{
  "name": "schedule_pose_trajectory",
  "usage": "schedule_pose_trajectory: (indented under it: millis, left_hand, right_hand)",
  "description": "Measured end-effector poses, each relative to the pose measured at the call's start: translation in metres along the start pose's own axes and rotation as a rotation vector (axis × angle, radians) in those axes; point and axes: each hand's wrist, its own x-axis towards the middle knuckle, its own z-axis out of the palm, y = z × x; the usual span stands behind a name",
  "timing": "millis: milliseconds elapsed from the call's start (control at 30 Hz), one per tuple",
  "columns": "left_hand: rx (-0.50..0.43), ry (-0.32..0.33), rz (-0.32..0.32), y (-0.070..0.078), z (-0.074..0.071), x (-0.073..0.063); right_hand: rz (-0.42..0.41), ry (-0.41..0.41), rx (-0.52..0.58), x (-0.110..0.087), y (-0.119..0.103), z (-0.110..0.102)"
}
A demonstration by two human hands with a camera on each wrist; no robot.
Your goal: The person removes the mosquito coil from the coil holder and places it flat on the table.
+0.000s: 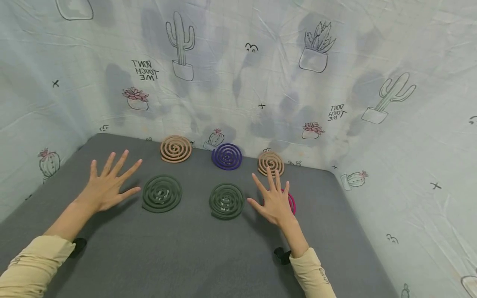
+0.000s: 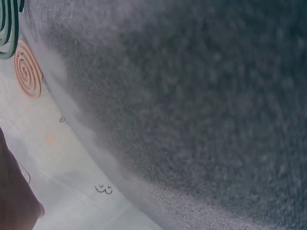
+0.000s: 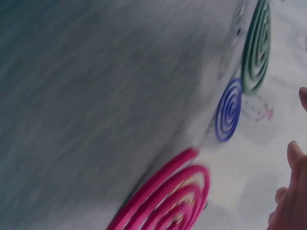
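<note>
My left hand (image 1: 106,186) is held over the grey surface with its fingers spread, just left of a dark green mosquito coil (image 1: 150,193). My right hand (image 1: 275,201), also spread and holding nothing, covers much of a pink mosquito coil (image 1: 292,203). A second dark green coil (image 1: 216,201) lies to the left of the right hand. Only part of the left hand (image 2: 17,191) enters the left wrist view. Several fingers of the right hand (image 3: 292,191) show in the right wrist view, with the pink coil (image 3: 160,176) below.
Along the back edge of the grey surface (image 1: 179,256) lie a tan coil (image 1: 176,149), a purple coil (image 1: 227,156) and another tan coil (image 1: 271,164). White cloth (image 1: 231,91) printed with cacti hangs behind and at both sides.
</note>
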Motion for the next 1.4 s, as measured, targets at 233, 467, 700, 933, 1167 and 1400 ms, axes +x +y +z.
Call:
schedule_pose_trajectory:
  millis: [233,467,700,933,1167,1400]
  left_hand:
    - [-0.078,-0.027,0.061,0.007,-0.003,0.0]
    - [-0.179,-0.071,0.108,0.014,-0.004,0.001]
    - [-0.268,-0.098,0.096,0.013,-0.004,0.005]
    - [-0.413,-0.155,0.054,0.011,-0.006,0.008]
    - [-0.65,-0.182,0.014,0.007,-0.006,0.01]
    - [-0.898,-0.214,0.026,0.002,-0.006,0.005]
  right_hand:
    - [-0.083,0.003,0.07,0.015,-0.032,0.006]
    - [-0.148,0.005,0.16,0.028,-0.066,0.009]
    - [-0.219,0.002,0.314,0.04,-0.094,0.012]
    - [-0.289,-0.019,0.537,0.052,-0.108,0.018]
    - [-0.317,-0.12,0.824,0.061,-0.117,0.03]
    - [-0.354,-0.248,1.086,0.059,-0.134,0.022]
